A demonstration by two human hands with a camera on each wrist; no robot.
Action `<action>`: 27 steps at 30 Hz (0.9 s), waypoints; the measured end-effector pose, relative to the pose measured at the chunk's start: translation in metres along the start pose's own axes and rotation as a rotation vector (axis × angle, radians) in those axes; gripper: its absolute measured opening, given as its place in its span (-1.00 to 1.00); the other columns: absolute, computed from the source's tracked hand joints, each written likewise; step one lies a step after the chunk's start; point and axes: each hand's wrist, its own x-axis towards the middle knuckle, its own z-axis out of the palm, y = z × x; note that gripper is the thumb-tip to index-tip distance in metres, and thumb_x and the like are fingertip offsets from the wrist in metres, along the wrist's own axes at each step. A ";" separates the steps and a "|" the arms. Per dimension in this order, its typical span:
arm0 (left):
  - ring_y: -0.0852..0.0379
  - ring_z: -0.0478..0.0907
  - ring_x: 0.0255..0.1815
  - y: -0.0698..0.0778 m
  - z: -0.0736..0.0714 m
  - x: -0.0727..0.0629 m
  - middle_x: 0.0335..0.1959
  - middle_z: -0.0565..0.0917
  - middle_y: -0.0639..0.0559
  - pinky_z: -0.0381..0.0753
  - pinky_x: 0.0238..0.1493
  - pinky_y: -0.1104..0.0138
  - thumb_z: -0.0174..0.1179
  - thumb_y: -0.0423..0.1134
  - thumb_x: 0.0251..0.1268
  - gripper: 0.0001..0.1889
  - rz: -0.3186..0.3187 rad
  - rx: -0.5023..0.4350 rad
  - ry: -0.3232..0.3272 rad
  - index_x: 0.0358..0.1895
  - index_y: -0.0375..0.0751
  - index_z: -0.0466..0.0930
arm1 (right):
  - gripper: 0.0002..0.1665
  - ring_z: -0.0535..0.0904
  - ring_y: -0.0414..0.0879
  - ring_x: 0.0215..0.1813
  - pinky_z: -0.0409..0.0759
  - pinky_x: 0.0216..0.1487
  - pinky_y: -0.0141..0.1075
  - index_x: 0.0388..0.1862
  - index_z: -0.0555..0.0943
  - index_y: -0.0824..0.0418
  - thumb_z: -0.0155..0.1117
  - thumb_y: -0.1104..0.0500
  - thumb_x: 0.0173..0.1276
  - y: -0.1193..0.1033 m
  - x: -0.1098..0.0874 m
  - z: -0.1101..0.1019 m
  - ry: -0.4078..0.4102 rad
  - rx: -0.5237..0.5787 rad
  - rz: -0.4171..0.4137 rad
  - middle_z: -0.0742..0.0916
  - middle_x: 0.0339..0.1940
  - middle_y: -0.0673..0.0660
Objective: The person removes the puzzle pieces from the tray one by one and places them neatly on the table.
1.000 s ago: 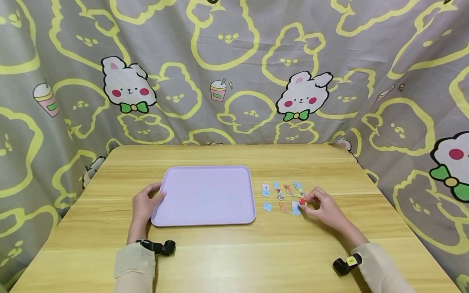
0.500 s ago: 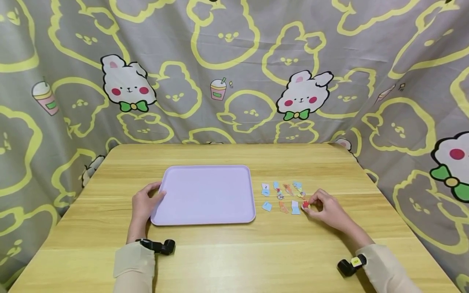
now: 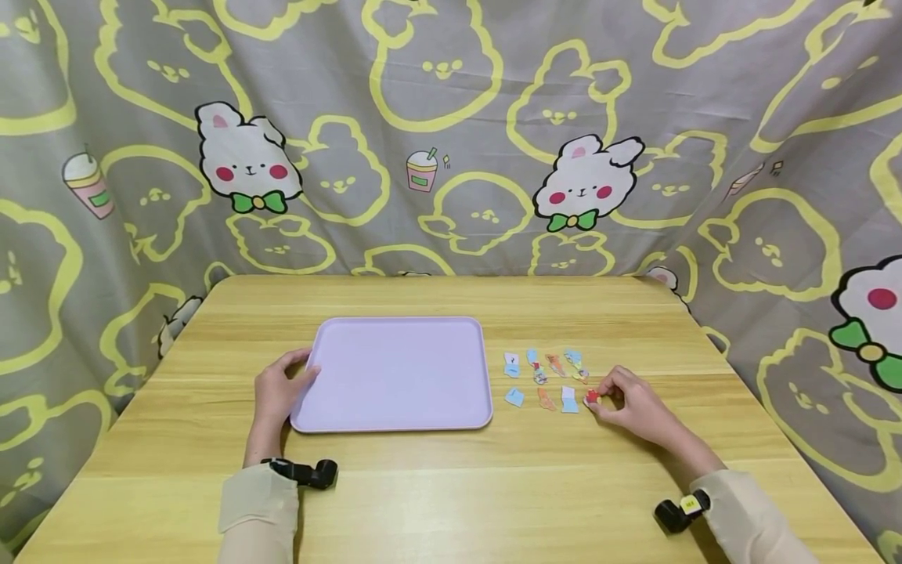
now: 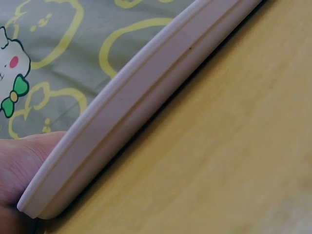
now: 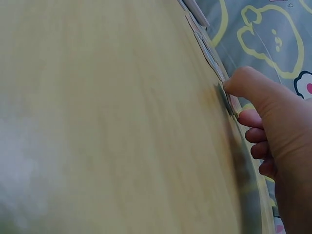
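A lavender tray [image 3: 402,376] lies flat on the table. My left hand [image 3: 278,390] holds its left edge, thumb over the rim; in the left wrist view the tray's side wall [image 4: 131,100] runs diagonally past part of the hand. To the right, my right hand [image 3: 640,409] pinches a small red puzzle piece [image 3: 592,396] between thumb and fingertips, close to the tabletop at the right end of the front row. Beside it lies a blue and white piece [image 3: 569,400]. In the right wrist view the thumb and index finger meet at the thin piece [image 5: 233,103].
Several more flat puzzle pieces, among them an orange one [image 3: 546,399] and a pale blue one [image 3: 514,397], lie in two loose rows right of the tray. A patterned grey curtain [image 3: 465,102] hangs behind the wooden table [image 3: 451,493].
My right hand has moved a little to the right with the red puzzle piece, away from the blue and white piece. My left hand and the tray have stayed in place.
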 end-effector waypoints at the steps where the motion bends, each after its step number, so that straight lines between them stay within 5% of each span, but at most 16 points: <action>1: -0.27 0.25 0.48 0.000 0.000 0.000 0.36 0.46 -0.28 0.19 0.50 -0.09 0.22 -0.18 0.36 -0.51 -0.003 -0.002 -0.001 0.31 -0.24 0.46 | -0.67 0.34 -0.34 -0.41 0.34 -0.45 -0.54 -0.44 0.54 0.11 0.57 0.26 -0.08 0.000 0.000 0.000 0.000 -0.005 -0.007 0.53 -0.46 -0.08; 27: -0.27 0.22 0.50 0.002 0.003 -0.001 0.39 0.44 -0.27 0.18 0.52 -0.08 0.21 -0.19 0.37 -0.51 -0.026 -0.014 -0.008 0.33 -0.22 0.46 | -0.67 0.34 -0.32 -0.41 0.32 -0.44 -0.58 -0.41 0.58 0.11 0.59 0.26 -0.08 0.002 0.001 -0.006 -0.005 -0.038 -0.064 0.55 -0.44 -0.07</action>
